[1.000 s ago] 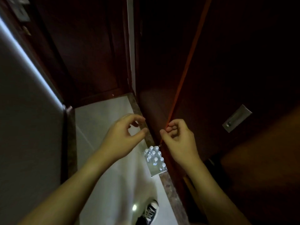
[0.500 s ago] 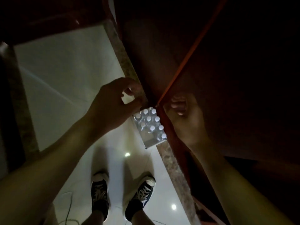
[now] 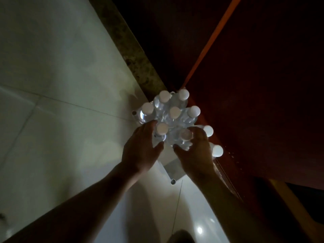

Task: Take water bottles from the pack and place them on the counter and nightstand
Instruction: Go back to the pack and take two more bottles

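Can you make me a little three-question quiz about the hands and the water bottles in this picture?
1. True or false: the pack of water bottles stands on a table.
2. Which hand wraps the bottle with the cap at? A) left hand B) right hand C) neither
3. Fill in: the bottle caps are all coloured ____.

Key:
1. False. It stands on the pale tiled floor, beside the dark wooden door.
2. A. The right hand curls around the neighbouring bottle.
3. White.
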Demonstrator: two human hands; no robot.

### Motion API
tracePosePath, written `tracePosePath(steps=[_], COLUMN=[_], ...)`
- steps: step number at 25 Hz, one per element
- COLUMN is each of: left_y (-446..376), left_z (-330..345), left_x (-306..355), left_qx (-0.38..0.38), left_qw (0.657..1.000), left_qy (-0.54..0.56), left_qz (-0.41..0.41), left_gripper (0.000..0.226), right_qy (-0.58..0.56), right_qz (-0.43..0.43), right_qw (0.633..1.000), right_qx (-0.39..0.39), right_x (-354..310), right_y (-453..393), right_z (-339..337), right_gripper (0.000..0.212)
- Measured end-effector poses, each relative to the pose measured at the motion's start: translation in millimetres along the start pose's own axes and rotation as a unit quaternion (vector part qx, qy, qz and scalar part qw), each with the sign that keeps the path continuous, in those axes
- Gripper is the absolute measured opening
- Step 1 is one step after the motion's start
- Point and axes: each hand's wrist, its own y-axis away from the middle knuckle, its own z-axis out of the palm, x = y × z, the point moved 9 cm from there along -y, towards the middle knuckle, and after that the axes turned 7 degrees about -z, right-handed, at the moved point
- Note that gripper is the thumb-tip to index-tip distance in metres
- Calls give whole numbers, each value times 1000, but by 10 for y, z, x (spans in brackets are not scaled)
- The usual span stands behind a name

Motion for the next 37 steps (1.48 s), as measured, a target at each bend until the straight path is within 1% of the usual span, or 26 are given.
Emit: tracePosePath(steps=[4, 5, 7, 9, 10, 12, 14, 15, 17, 19, 20, 22, 24, 26, 27, 29, 31, 33, 35, 37], left_y=[-144, -183, -237, -179, -107, 25, 114, 158, 282, 367, 429, 527, 725, 1052, 1230, 1648, 2047, 2446, 2813, 3210], left_z=[401, 439, 438, 340, 272, 26, -413, -685, -1405, -2228, -2620, -3485, -4376, -5158, -5503, -6172, -6693, -7135, -7469, -7694], left_x=[-141, -162, -200, -142, -56, 203, 514, 709, 1292, 2055, 2472, 3440, 4492, 5423, 5826, 6619, 7202, 7696, 8097, 8414], left_qx=[35, 43, 60, 64, 54, 21, 3, 7, 10, -4, -22, -60, -114, -152, -167, -190, -206, -229, -251, -282], left_qw=[997, 997, 996, 996, 996, 996, 991, 987, 972, 935, 915, 885, 865, 843, 832, 820, 811, 794, 776, 752], left_qy=[62, 70, 72, 59, 62, 82, 128, 158, 234, 353, 403, 461, 485, 506, 517, 516, 503, 492, 482, 478], left_qz=[5, 3, 1, 16, 28, 39, 28, 22, 7, 16, 24, 34, 54, 94, 110, 158, 217, 272, 319, 355], left_gripper=[62, 61, 56, 52, 50, 49, 57, 61, 59, 52, 51, 55, 53, 43, 40, 34, 29, 30, 29, 37], right_qy=[-45, -48, -40, -32, -42, -75, -122, -143, -183, -222, -245, -311, -333, -316, -311, -302, -292, -287, -292, -297], right_qz=[26, 24, 4, 4, 17, 48, 53, 48, 32, -16, -32, -67, -108, -153, -168, -200, -231, -242, -248, -251], right_qw=[998, 998, 998, 998, 998, 996, 991, 989, 982, 975, 969, 946, 935, 932, 929, 917, 905, 886, 864, 844], right_qx=[36, 44, 56, 47, 35, 17, 9, 10, 14, 23, 31, 53, 62, 87, 112, 165, 209, 272, 325, 370], right_x=[286, 302, 303, 250, 220, 8, -391, -602, -1260, -2130, -2550, -3476, -4475, -5339, -5706, -6401, -6926, -7294, -7561, -7721], right_y=[63, 38, -77, -167, -178, -149, -70, -22, 114, 178, 242, 338, 554, 887, 1092, 1579, 2069, 2568, 3009, 3456], right_z=[301, 334, 343, 282, 211, -79, -493, -729, -1427, -2284, -2717, -3725, -4795, -5730, -6163, -7001, -7581, -8060, -8428, -8695], right_gripper=[74, 73, 63, 48, 45, 49, 53, 53, 51, 62, 63, 60, 52, 43, 42, 40, 38, 36, 33, 30])
